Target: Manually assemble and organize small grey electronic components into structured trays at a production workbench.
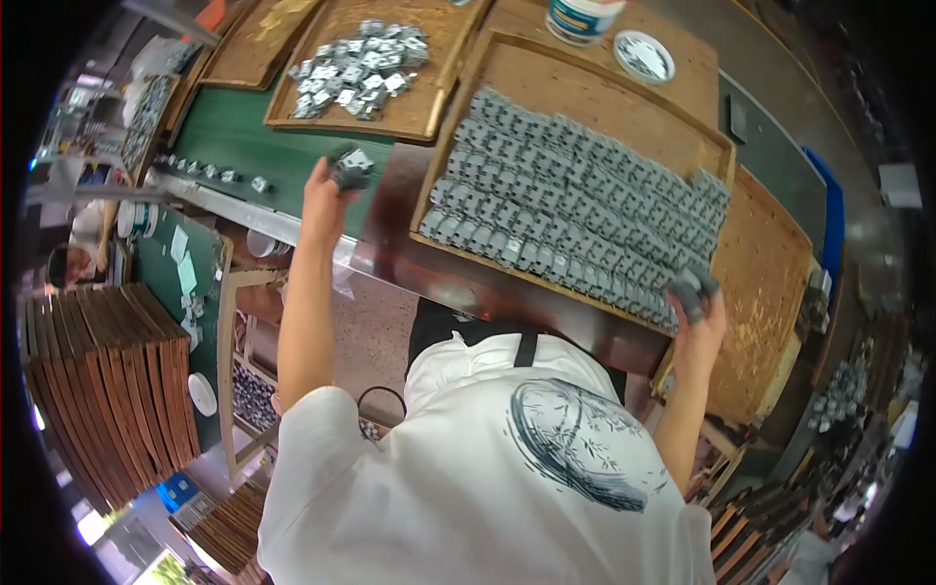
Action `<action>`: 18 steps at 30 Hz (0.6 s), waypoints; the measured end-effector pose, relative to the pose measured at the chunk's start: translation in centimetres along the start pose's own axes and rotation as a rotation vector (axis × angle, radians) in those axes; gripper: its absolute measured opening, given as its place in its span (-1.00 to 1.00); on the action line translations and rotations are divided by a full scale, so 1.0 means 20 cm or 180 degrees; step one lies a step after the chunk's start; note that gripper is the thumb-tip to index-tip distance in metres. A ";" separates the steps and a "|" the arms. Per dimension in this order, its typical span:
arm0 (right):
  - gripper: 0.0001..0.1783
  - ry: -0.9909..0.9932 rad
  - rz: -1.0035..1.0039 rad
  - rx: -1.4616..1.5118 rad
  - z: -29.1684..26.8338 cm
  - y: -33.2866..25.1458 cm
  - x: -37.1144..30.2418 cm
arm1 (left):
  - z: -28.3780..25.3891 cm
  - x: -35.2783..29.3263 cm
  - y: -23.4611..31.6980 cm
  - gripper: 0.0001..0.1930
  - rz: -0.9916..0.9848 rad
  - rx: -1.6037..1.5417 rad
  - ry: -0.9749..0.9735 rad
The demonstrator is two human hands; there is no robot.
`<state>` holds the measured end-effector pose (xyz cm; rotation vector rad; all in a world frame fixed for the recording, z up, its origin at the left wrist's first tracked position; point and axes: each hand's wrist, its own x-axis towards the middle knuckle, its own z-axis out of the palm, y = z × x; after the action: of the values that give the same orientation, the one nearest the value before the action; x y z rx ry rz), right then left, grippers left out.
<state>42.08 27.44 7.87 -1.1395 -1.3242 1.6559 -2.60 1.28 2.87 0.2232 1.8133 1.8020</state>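
Over the green work surface, my left hand grips a small dark grey part with a silver metal plate on it. At the near right corner of a wooden tray, my right hand is closed around one or more small grey parts; fingers hide how many. Tight slanted rows of similar grey block-like parts fill much of that tray. Whether the parts in my right hand touch the row beside them, I cannot tell.
Left of the full tray, another wooden tray holds a heap of silver metal pieces. Several small parts line the green belt. A white tub and a round dish stand behind. Stacked wooden trays rise at left.
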 end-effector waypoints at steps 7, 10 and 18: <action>-0.63 -0.1126 0.0131 -0.0435 0.30 -0.22 -0.09 | 0.90 -0.46 0.06 -0.64 -0.0870 -0.2318 -0.2212; -0.69 -0.0947 -0.1205 -0.2194 0.27 -0.32 -0.10 | 1.13 -0.57 0.03 -0.62 -0.0671 -0.2064 -0.2211; -0.66 -0.0605 -0.1681 -0.2432 0.11 -0.31 -0.09 | 1.36 -0.68 0.10 -0.53 -0.0100 -0.0850 -0.2772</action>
<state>40.67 26.27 14.40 -0.9038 -2.2551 0.8920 21.50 18.26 10.39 0.7334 0.9507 1.5379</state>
